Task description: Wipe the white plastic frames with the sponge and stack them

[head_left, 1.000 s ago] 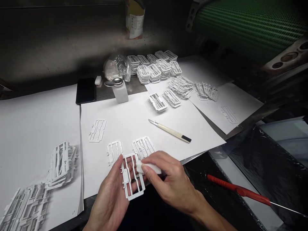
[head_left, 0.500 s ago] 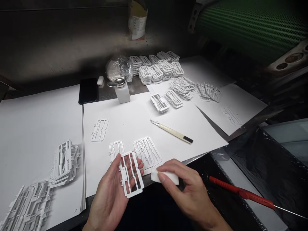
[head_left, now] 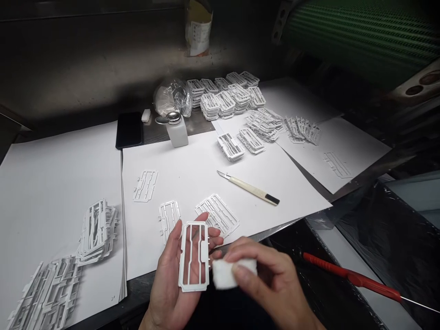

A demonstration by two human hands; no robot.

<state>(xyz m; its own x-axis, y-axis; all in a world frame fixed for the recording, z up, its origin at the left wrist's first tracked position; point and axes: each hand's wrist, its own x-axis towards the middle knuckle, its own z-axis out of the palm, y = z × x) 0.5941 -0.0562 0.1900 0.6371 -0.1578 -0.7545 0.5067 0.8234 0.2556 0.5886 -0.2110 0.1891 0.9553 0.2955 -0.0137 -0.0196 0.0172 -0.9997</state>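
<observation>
Across the palm and fingers of my left hand [head_left: 168, 270] lies a white slotted plastic frame [head_left: 204, 256], its thumb at the left edge. My right hand [head_left: 271, 279] pinches a white foam-like block [head_left: 225, 274] just right of that frame, with a small gap between them. Behind my left hand, more frames rest on white paper: one single frame [head_left: 169, 217] and a few overlapping frames [head_left: 220, 213]. Another single frame [head_left: 145, 185] lies farther left. A craft knife [head_left: 247, 187] with a cream handle lies beyond my right hand.
Stacks of white frames stand at the back [head_left: 225, 103] and at the left [head_left: 98, 231]. A pump bottle [head_left: 178, 130], a dark phone [head_left: 129, 130] and a clear plastic bag [head_left: 173, 97] are behind. A red-handled tool [head_left: 350, 276] lies on the right.
The frame in my left hand has turned over, its tabbed side now facing right. The white block in my right hand has come lower and nearer the frame. The view has shifted slightly.
</observation>
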